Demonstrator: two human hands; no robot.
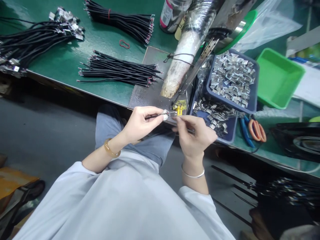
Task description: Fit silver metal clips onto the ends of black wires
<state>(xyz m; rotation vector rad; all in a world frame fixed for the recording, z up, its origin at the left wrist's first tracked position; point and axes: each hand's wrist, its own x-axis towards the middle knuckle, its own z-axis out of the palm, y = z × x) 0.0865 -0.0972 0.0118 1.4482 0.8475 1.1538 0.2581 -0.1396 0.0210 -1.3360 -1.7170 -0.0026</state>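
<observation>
At the bench's front edge my left hand [143, 121] pinches a thin black cable [151, 116] between thumb and forefinger. White coverings wrap those fingertips. Fine wire ends stick out of the cable to the right, close to a small yellow fixture [179, 110] on a dark metal plate [142, 95]. My right hand [193, 133] is beside the fixture, its thumb and forefinger drawn together; whatever lies between them is too small to make out. Behind the fixture stands a tilted machine arm wrapped in white and clear film [178, 68].
Black cables [120, 70] lie loose on the green bench, with a tied bundle [122, 20] behind and cables with metal connectors [67, 25] at left. Blue trays of metal shells [232, 78], a green tray [278, 78] and orange-handled pliers [257, 130] are at right.
</observation>
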